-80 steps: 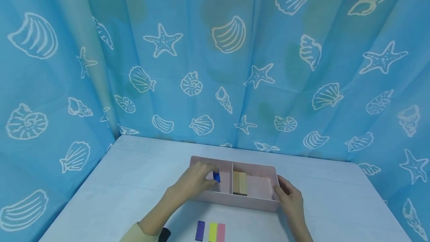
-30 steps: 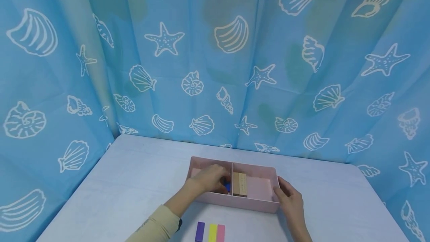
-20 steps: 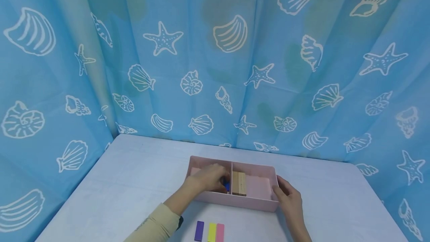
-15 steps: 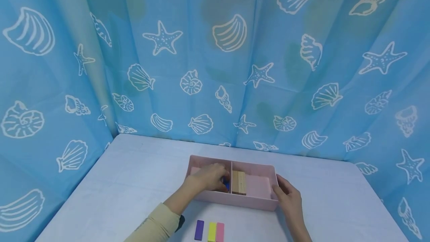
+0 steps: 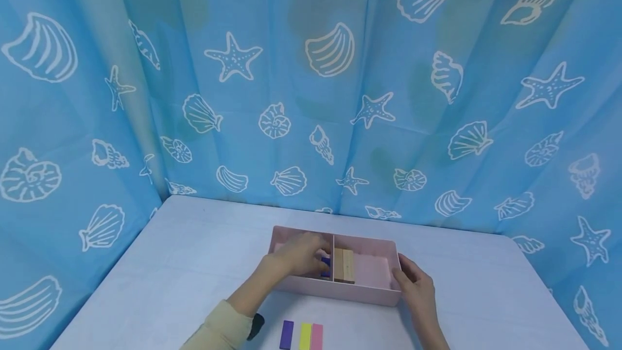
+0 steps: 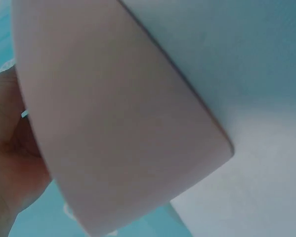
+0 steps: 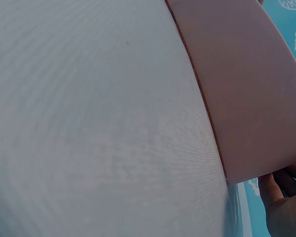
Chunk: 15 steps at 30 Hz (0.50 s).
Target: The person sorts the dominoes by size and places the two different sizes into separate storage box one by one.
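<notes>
A pink two-compartment box (image 5: 340, 291) lies on the white table. My left hand (image 5: 298, 255) reaches into its left compartment, thumb and forefinger apart beside a blue block (image 5: 326, 267) that stands against the divider. In the left wrist view, the box's wall hides part of that hand (image 6: 14, 153). My right hand (image 5: 419, 288) grips the box's right end, thumb at the rim and fingers along the outer side. The right wrist view shows this hand (image 7: 286, 202) at the box's end wall. Light wooden blocks (image 5: 344, 265) stand in the right compartment, against the divider.
Near the table's front edge lie a purple block (image 5: 286, 335), a yellow block (image 5: 305, 336) and a pink block (image 5: 317, 336), the last two side by side. A blue curtain with white shells (image 5: 272, 150) hangs behind the table (image 5: 204, 263).
My left hand has brought the blue block down and right to the divider. Its fingers have since parted from the block and drawn slightly left. The right hand has kept its grip.
</notes>
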Available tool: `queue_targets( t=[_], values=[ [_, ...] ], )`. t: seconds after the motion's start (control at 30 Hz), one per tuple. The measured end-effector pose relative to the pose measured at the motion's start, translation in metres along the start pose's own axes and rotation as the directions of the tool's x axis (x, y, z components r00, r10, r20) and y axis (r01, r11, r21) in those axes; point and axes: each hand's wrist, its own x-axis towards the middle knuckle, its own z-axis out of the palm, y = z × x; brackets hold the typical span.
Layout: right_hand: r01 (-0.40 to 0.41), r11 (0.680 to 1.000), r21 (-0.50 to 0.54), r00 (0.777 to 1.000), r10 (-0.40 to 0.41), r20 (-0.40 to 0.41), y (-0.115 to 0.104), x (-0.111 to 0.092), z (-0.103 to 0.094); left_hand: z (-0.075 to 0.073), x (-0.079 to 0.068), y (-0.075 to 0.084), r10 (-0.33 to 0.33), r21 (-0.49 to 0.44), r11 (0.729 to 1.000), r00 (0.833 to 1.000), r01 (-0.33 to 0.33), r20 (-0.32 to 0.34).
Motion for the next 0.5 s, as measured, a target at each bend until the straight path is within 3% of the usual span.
queue_targets(
  t=[0.2,0.5],
  values=[
    [-0.021,1.000,0.001,1.000,0.021,0.003,0.000,0.000,0.001,-0.014,-0.009,0.006,0.014,0.030,0.999,0.999,-0.013,-0.029],
    [-0.049,0.999,0.015,0.999,0.049,0.008,-0.002,0.000,0.001,-0.037,-0.039,0.010,0.056,-0.054,0.997,0.994,-0.061,-0.094]
  ],
)
